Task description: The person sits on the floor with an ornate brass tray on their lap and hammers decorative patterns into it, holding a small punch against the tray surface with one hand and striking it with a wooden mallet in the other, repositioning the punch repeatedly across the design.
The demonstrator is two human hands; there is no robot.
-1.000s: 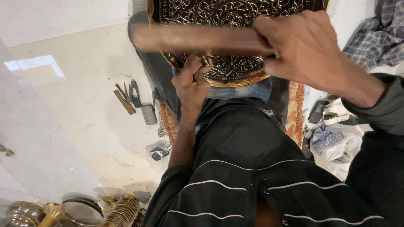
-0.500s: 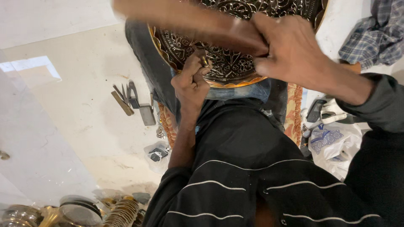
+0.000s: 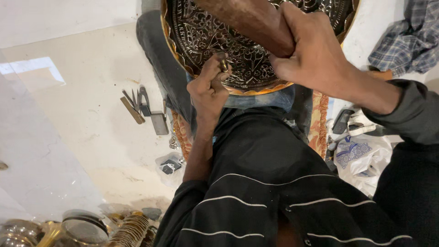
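engraved tray: a round dark metal tray with embossed floral pattern and a scalloped golden rim is propped at the top of the view, resting against the lap.
punch: a short dark metal chisel is stood with its tip against the tray's patterned face, near the lower rim.
left hand: the fingers are curled tightly around the punch, thumb side up, close to the tray.
right hand: the fingers are wrapped fully shut around a thick wooden handle.
wooden mallet: the brown shaft is held slanted across the tray, above the punch; its head is cut off by the frame.
floor tools: several chisels and flat metal pieces are laid on the pale floor, to the left.
brassware: shiny brass pieces are seen at the lower left.
checked cloth: it is lying at the upper right.
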